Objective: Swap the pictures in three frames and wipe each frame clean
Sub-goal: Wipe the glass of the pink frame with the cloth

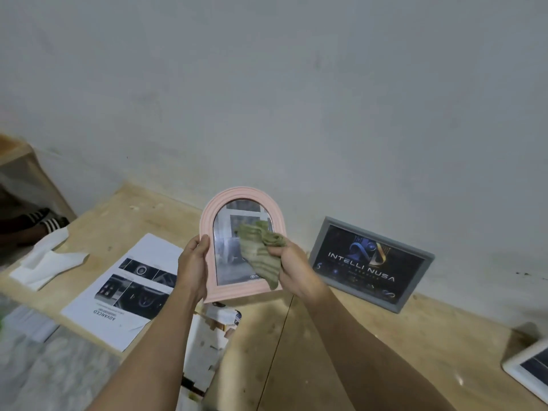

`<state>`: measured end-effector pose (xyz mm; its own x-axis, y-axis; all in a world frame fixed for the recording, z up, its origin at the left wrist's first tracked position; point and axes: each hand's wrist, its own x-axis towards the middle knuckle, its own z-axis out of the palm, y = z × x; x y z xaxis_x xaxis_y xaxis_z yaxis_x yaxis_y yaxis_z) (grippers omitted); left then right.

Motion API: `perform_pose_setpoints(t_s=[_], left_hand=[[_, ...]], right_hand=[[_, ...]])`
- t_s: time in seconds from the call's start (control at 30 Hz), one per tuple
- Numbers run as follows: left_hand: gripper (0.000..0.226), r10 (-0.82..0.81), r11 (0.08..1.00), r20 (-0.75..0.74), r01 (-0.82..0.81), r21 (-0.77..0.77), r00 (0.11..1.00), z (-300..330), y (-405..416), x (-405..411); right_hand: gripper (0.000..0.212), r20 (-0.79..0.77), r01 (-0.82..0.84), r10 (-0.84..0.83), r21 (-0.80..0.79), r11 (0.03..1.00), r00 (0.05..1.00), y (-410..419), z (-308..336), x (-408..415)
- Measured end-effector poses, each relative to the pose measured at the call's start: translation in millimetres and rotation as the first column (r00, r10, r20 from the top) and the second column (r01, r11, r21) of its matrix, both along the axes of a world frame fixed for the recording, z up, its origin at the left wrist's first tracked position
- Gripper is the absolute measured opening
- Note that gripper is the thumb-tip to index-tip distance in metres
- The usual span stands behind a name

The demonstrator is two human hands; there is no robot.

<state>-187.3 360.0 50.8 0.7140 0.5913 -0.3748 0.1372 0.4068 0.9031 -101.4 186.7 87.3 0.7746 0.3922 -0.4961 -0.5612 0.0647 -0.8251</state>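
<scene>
Fingers of the left hand [194, 266] curl round the left edge of the pink frame [241, 243], holding it upright above the table [311, 351]. The right hand [292, 264] grips a bunched green cloth [261, 252] against the frame's glass. A grey frame [372, 264] leans on the wall to the right; a printed sheet [124, 292] lies left, and a white frame [530, 370] sits at the far right edge.
</scene>
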Motion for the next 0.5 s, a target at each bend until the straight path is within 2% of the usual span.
perform_pose_setpoints(t_s=[0.17, 0.27, 0.33, 0.37, 0.43, 0.5], left_hand=[[0.017, 0.019, 1.0, -0.091, -0.019, 0.003, 0.996, -38, 38, 10], [0.019, 0.062, 0.998, -0.139, -0.066, -0.025, 0.988, -56, 54, 17], [0.028, 0.08, 0.995, -0.156, -0.089, -0.048, 0.985, -68, 64, 21], [0.03, 0.081, 0.994, -0.161, -0.091, -0.058, 0.984, -72, 67, 22], [0.022, 0.073, 0.994, -0.174, -0.087, -0.073, 0.982, -79, 73, 24], [0.018, 0.068, 0.992, -0.18, -0.085, -0.09, 0.981, -88, 77, 26]], right_hand=[[0.029, -0.104, 0.241, -0.232, 0.08, 0.967, 0.967, 21, -33, 51], [0.026, -0.067, 0.343, -0.338, 0.083, 0.936, 0.939, 23, -47, 80], [0.021, -0.017, 0.362, -0.362, 0.059, 0.93, 0.932, 24, -58, 98], [0.02, 0.043, 0.348, -0.349, 0.018, 0.937, 0.936, 24, -62, 104], [0.019, 0.276, 0.29, -0.23, -0.203, 0.935, 0.933, 27, -76, 113], [0.019, 0.51, 0.25, 0.054, -0.508, 0.824, 0.858, 33, -93, 117]])
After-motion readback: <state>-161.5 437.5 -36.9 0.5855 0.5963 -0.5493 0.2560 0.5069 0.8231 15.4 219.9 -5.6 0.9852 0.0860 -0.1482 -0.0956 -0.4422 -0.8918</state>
